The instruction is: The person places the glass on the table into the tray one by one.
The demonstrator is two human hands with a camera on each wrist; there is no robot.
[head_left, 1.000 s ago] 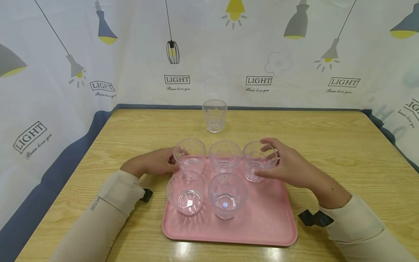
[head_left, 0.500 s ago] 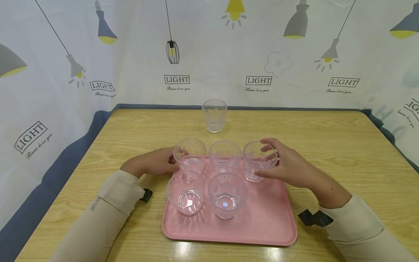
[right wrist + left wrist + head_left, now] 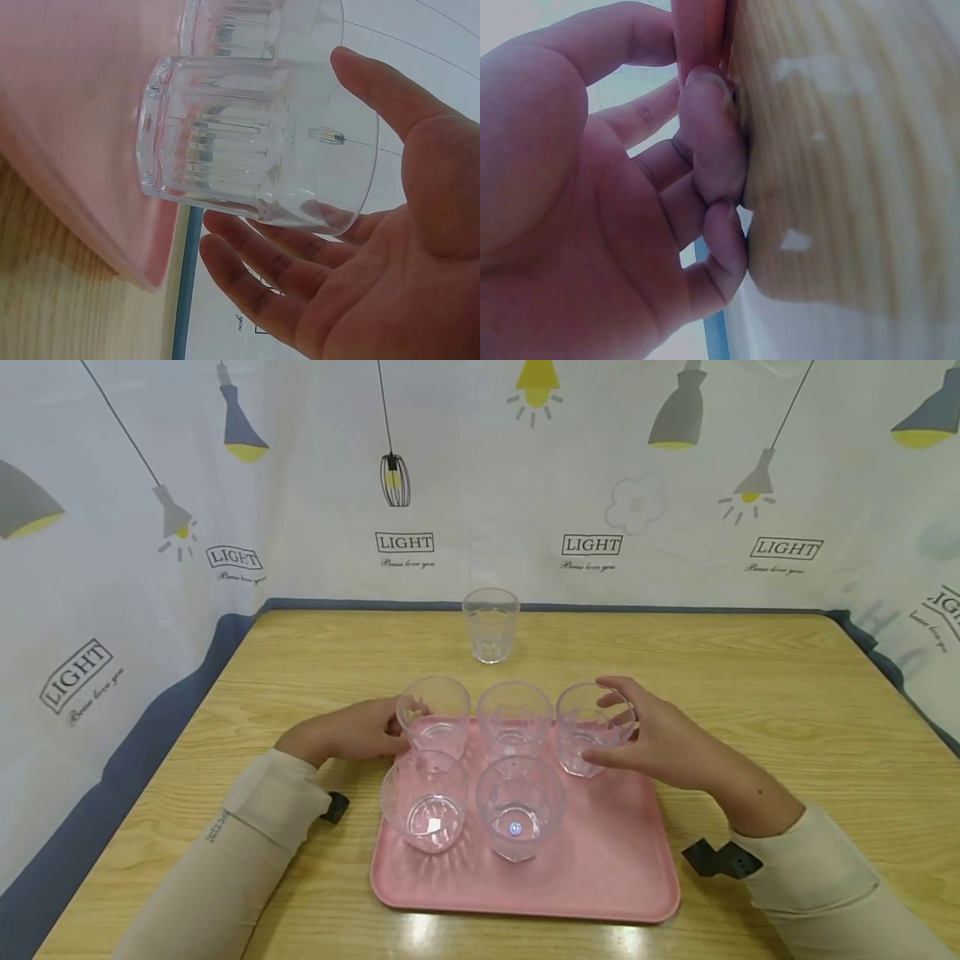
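My left hand (image 3: 360, 727) is at the back left corner of the pink tray (image 3: 600, 885), beside a clear tumbler (image 3: 435, 714). In the left wrist view its thumb meets the tray's rim (image 3: 700, 30) and the other fingers curl against the outer side. My right hand (image 3: 663, 735) loosely surrounds the back right tumbler (image 3: 217, 142), thumb on the near side, fingers spread along the far side. That tumbler stands upright on the tray. Firm contact with it is hard to tell through the clear wall.
Beside it stands the back middle tumbler (image 3: 514, 714). In the front row are two more, a left tumbler (image 3: 425, 797) and a middle tumbler (image 3: 521, 802). One further tumbler (image 3: 491, 625) stands on the wooden table (image 3: 750, 668) near its back edge, before a printed curtain (image 3: 495, 460).
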